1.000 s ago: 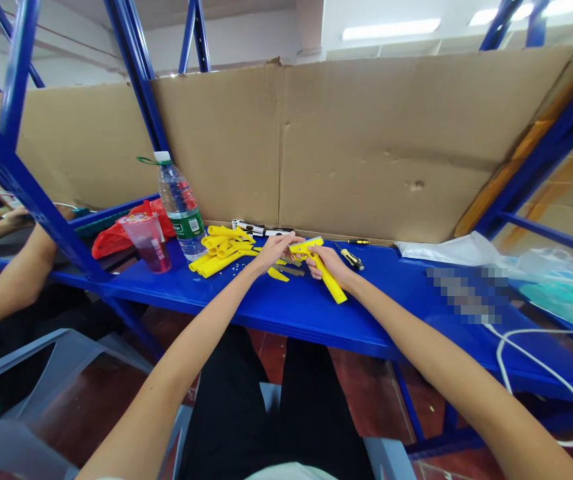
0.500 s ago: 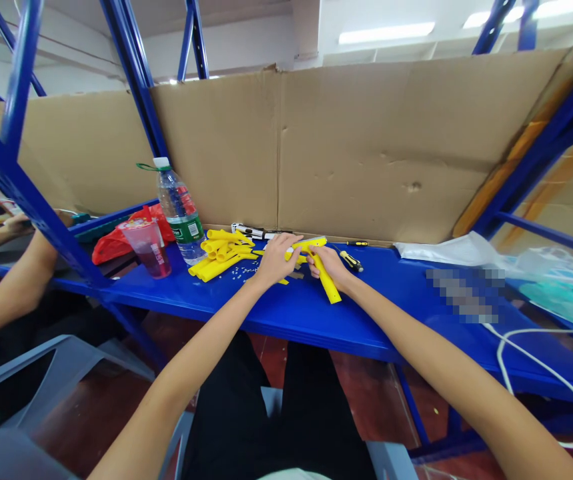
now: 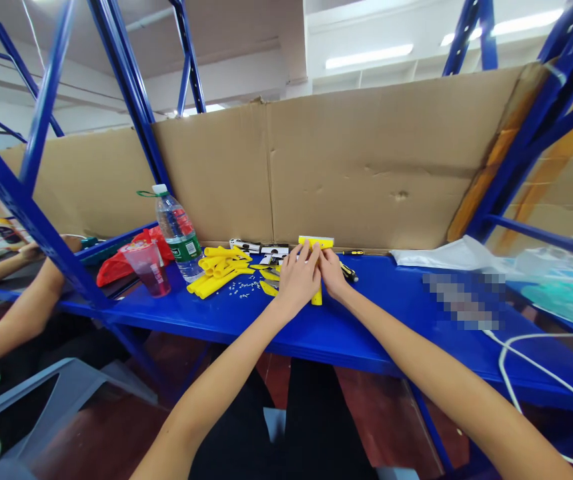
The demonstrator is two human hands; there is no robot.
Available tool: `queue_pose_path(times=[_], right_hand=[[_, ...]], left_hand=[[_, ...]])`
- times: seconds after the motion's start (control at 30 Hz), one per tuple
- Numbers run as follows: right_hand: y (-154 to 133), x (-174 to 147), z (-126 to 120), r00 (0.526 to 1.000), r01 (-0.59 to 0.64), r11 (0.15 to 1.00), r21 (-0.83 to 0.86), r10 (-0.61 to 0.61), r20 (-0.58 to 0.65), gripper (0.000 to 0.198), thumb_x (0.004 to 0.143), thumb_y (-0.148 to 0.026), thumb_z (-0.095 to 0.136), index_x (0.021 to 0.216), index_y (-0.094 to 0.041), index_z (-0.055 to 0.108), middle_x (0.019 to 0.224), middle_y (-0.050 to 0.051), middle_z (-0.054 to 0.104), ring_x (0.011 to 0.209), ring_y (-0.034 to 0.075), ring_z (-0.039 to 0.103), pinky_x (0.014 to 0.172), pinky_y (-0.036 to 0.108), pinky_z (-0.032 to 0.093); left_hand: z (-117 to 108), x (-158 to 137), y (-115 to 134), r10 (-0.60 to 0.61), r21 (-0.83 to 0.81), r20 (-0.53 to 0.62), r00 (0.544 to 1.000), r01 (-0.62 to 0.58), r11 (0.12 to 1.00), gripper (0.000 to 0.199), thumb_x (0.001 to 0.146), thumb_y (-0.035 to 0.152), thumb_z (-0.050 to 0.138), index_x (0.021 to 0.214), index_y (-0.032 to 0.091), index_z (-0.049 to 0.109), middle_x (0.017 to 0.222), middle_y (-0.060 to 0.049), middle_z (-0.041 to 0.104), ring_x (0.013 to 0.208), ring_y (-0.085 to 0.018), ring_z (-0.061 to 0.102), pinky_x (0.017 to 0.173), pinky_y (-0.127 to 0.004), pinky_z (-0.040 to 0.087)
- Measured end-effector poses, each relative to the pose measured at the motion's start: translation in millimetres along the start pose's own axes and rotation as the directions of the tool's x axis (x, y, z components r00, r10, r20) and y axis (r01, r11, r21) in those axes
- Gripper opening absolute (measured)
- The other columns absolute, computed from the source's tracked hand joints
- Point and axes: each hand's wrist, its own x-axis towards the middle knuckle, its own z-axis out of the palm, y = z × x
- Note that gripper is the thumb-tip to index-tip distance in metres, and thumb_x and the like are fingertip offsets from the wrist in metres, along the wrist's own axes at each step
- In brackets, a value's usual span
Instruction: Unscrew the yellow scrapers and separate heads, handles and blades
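Note:
A yellow T-shaped scraper (image 3: 317, 243) stands out between my two hands, its head pointing toward the cardboard and its handle end showing below my fingers. My left hand (image 3: 298, 275) is wrapped over the handle from the left. Gripping the same piece from the right is my right hand (image 3: 333, 273). Fingers hide most of the handle. To the left lie a pile of yellow plastic handles (image 3: 219, 270), flat yellow pieces (image 3: 269, 287) and scattered small white bits (image 3: 244, 288). A black-and-yellow tool (image 3: 349, 273) rests just past my right hand.
A large water bottle (image 3: 178, 235) and a pink cup (image 3: 148, 268) stand left on the blue table (image 3: 391, 320). Cardboard (image 3: 366, 160) walls the back. A white cable (image 3: 503, 363) and plastic bags (image 3: 446, 252) lie right. Another person's arm (image 3: 21, 313) is at far left.
The scraper has turned so its handle points toward me and its head lies across the top. My left hand has moved right, closer to my right hand. The view has tilted up slightly.

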Motion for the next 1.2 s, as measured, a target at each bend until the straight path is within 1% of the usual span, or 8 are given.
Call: queue_pose_path(times=[0.13, 0.3, 0.43, 0.7, 0.87, 0.93, 1.07, 1.2], right_hand=[[-7.0, -0.7, 3.0, 0.972, 0.165, 0.985, -0.042, -0.170, -0.162, 0.041, 0.087, -0.061, 0.083, 0.099, -0.027, 0.065, 0.093, 0.003, 0.075, 0.101, 0.025, 0.065, 0.080, 0.031, 0.055], [-14.4, -2.9, 7.1, 0.950, 0.240, 0.968, -0.071, -0.249, -0.187, 0.040, 0.089, -0.063, 0.080, 0.096, -0.025, 0.068, 0.091, 0.004, 0.077, 0.091, 0.024, 0.068, 0.078, 0.031, 0.056], [-16.4, -5.2, 8.7, 0.951, 0.251, 0.964, -0.090, -0.263, -0.162, 0.041, 0.090, -0.064, 0.078, 0.089, -0.024, 0.069, 0.091, 0.005, 0.079, 0.086, 0.023, 0.069, 0.079, 0.032, 0.058], [-16.6, -9.8, 8.5, 0.957, 0.255, 0.959, -0.123, -0.269, -0.108, 0.042, 0.093, -0.065, 0.078, 0.086, -0.024, 0.072, 0.095, 0.010, 0.084, 0.095, 0.029, 0.075, 0.086, 0.040, 0.062], [-15.4, -8.8, 8.9, 0.981, 0.187, 0.982, -0.030, -0.189, -0.044, 0.049, 0.080, -0.066, 0.087, 0.102, -0.023, 0.077, 0.108, 0.010, 0.086, 0.108, 0.032, 0.079, 0.093, 0.043, 0.065], [-14.7, -8.8, 9.9, 0.986, 0.166, 0.985, 0.039, -0.166, 0.000, 0.049, 0.081, -0.061, 0.085, 0.110, -0.023, 0.078, 0.114, 0.009, 0.086, 0.112, 0.032, 0.080, 0.101, 0.045, 0.063], [-14.3, -8.8, 10.1, 0.973, 0.225, 0.974, 0.026, -0.226, 0.036, 0.043, 0.085, -0.055, 0.078, 0.114, -0.024, 0.080, 0.120, 0.008, 0.086, 0.123, 0.032, 0.078, 0.116, 0.048, 0.057], [-16.2, -10.3, 8.1, 0.961, 0.268, 0.963, -0.034, -0.265, 0.074, 0.047, 0.086, -0.052, 0.074, 0.124, -0.025, 0.080, 0.130, 0.008, 0.084, 0.134, 0.034, 0.073, 0.117, 0.050, 0.056]], left_hand=[[0.3, 3.9, 3.4, 0.010, -0.012, 0.014, 1.000, -0.010, 1.000, 0.073, 0.104, 0.019, 0.058, 0.176, 0.028, 0.047, 0.178, -0.015, 0.052, 0.160, -0.042, 0.048, 0.128, -0.066, 0.045], [-1.0, 6.6, 4.7, -0.008, 0.002, 0.057, 0.998, 0.008, 1.000, 0.079, 0.101, 0.017, 0.062, 0.178, 0.030, 0.045, 0.185, -0.012, 0.041, 0.158, -0.045, 0.048, 0.124, -0.067, 0.050], [-4.1, 7.9, 2.3, -0.013, -0.004, 0.066, 0.998, 0.013, 1.000, 0.073, 0.103, 0.021, 0.065, 0.174, 0.034, 0.052, 0.186, -0.009, 0.039, 0.151, -0.045, 0.054, 0.120, -0.067, 0.054], [-16.2, 4.1, 1.7, -0.019, -0.065, 0.123, 0.992, 0.027, 0.998, 0.074, 0.101, 0.021, 0.068, 0.172, 0.035, 0.054, 0.187, -0.011, 0.036, 0.142, -0.044, 0.062, 0.106, -0.060, 0.065], [-19.4, 2.0, -0.3, -0.038, -0.015, 0.156, 0.987, 0.041, 0.999, 0.082, 0.102, 0.015, 0.065, 0.178, 0.038, 0.045, 0.191, -0.009, 0.026, 0.137, -0.037, 0.067, 0.098, -0.050, 0.068], [-19.6, 1.7, -2.4, -0.038, 0.000, 0.161, 0.986, 0.038, 0.999, 0.085, 0.102, 0.011, 0.061, 0.180, 0.037, 0.041, 0.193, -0.009, 0.020, 0.133, -0.034, 0.070, 0.096, -0.046, 0.068], [-20.1, 0.8, -8.0, 0.020, -0.012, 0.134, 0.991, -0.018, 1.000, 0.088, 0.102, 0.007, 0.058, 0.182, 0.036, 0.036, 0.194, -0.011, 0.016, 0.130, -0.033, 0.072, 0.091, -0.042, 0.068], [-20.4, -2.2, -12.5, 0.027, 0.006, 0.129, 0.991, -0.028, 1.000, 0.093, 0.100, 0.007, 0.060, 0.183, 0.039, 0.033, 0.194, -0.013, 0.012, 0.104, -0.025, 0.078, 0.079, -0.039, 0.068]])
